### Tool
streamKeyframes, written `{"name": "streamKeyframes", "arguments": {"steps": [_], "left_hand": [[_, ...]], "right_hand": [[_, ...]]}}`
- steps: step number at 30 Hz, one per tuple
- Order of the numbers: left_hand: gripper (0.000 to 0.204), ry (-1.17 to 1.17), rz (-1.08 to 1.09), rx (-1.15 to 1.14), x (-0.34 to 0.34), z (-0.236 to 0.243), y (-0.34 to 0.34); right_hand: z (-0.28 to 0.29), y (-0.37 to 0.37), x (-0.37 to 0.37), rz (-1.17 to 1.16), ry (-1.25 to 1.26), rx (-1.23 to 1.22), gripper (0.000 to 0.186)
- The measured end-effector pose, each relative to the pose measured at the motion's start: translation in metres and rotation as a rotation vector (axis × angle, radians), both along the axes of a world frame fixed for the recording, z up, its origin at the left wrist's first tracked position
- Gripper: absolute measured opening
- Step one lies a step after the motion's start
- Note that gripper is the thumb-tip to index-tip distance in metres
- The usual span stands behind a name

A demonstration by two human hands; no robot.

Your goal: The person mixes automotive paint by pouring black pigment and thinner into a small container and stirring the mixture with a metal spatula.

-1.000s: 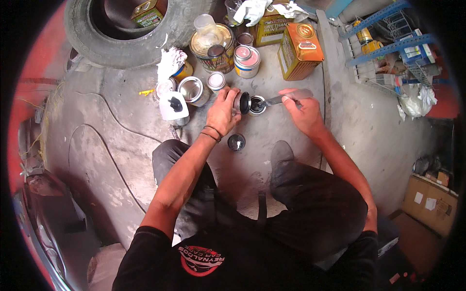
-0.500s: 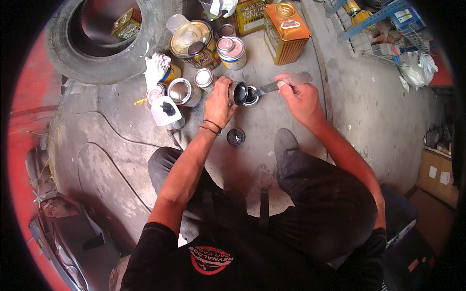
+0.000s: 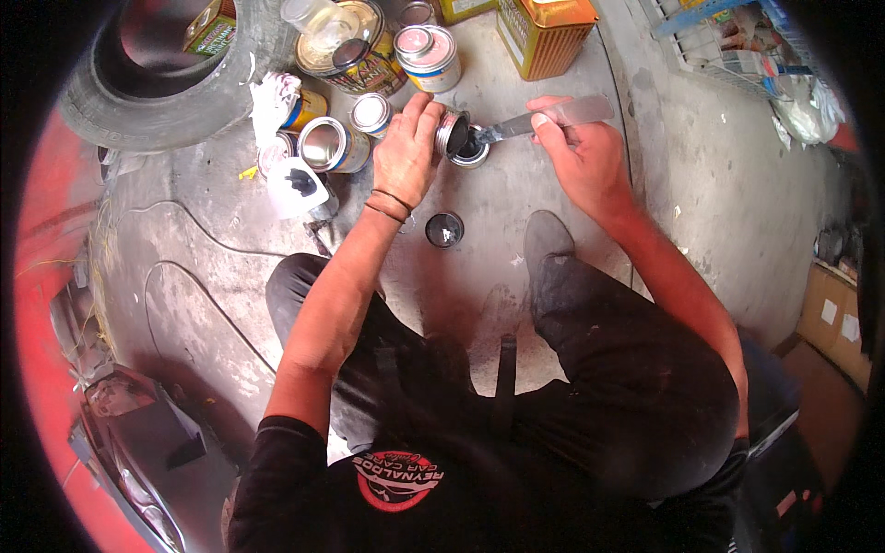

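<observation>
Grey spatula (image 3: 583, 111) held in right hand (image 3: 585, 158), seemingly curled nearly closed.

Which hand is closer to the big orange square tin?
Right. The right hand is just below the orange tin in the picture, holding a flat scraper; the left hand is farther off, down to the tin's left, around a small can.

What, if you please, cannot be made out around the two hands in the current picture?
All in the head view:
- Base of the tilted can: hidden by the left hand.
- Part of the open can's rim: behind the tilted can.
- Tip of the flat tool in the right hand: lost against dark contents.
- Top of the orange tin: cut off by the upper edge.
</observation>
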State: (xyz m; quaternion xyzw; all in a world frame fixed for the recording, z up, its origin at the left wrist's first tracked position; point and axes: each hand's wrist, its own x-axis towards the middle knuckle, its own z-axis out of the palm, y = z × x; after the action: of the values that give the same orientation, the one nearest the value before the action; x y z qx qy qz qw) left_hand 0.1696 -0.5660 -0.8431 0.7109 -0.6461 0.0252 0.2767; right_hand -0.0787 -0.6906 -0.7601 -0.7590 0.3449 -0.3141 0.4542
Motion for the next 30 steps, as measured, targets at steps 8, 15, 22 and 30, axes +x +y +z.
{"name": "streamKeyframes", "arguments": {"steps": [8, 15, 22, 30], "left_hand": [[0.063, -0.114, -0.032, -0.055, 0.0, 0.012, -0.004], [0.058, -0.139, -0.041, -0.134, 0.003, 0.017, -0.005], [0.055, -0.163, -0.043, -0.16, 0.001, 0.018, -0.008], [0.056, -0.165, -0.057, -0.113, 0.0, 0.015, -0.006]], "right_hand": [[0.003, 0.005, 0.0, -0.021, 0.015, -0.016, 0.021], [0.007, 0.005, 0.002, -0.02, 0.056, -0.044, 0.02], [0.005, 0.005, -0.002, -0.019, 0.077, -0.061, 0.021], [0.006, 0.006, -0.007, -0.024, 0.1, -0.078, 0.024]]}}
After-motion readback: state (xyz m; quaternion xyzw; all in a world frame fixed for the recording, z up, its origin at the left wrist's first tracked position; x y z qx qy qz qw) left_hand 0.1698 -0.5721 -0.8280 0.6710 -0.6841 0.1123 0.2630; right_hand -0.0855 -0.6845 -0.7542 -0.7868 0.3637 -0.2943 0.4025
